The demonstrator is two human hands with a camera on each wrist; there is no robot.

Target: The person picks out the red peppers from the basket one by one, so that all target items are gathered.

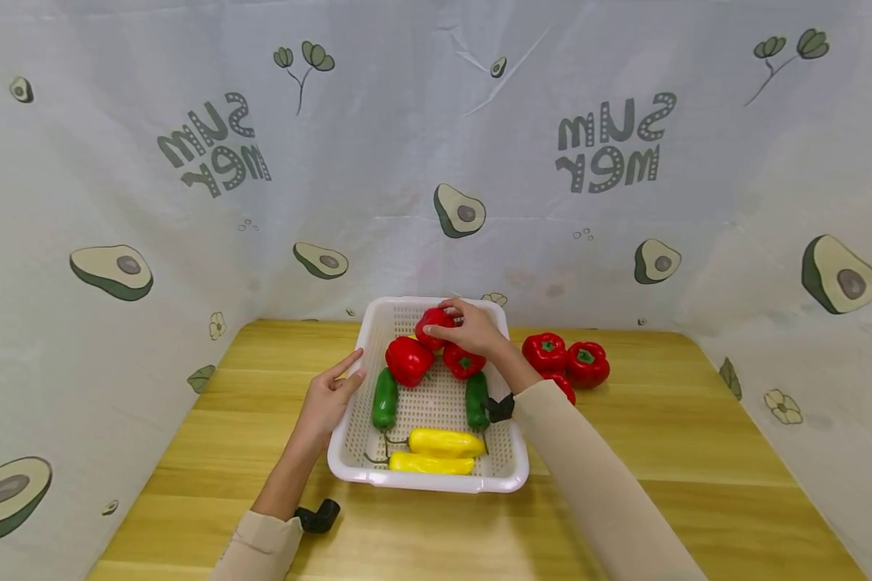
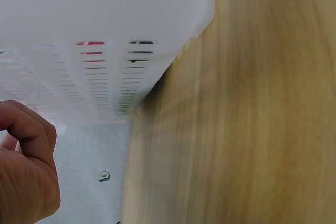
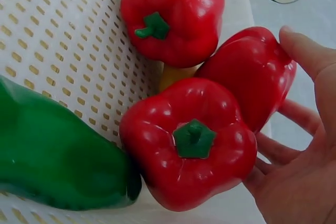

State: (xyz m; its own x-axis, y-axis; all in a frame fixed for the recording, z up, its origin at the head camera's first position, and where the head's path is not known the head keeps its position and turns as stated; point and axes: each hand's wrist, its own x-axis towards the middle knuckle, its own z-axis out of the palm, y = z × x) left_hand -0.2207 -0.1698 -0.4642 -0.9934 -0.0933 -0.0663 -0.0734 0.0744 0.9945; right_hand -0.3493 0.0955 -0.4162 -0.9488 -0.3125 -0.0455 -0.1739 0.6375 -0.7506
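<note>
A white perforated plastic basket stands on the wooden table. My left hand grips its left rim, thumb over the edge; the left wrist view shows the curled fingers beside the basket wall. At the basket's far end my right hand holds a red bell pepper between thumb and fingers. That pepper leans on two other red bell peppers, one at left and one at right. Something yellow shows partly beneath them.
Inside the basket lie a green pepper at left, another at right, and two long yellow peppers near the front. Several red bell peppers sit on the table right of the basket, one partly behind my right sleeve. A printed cloth hangs behind.
</note>
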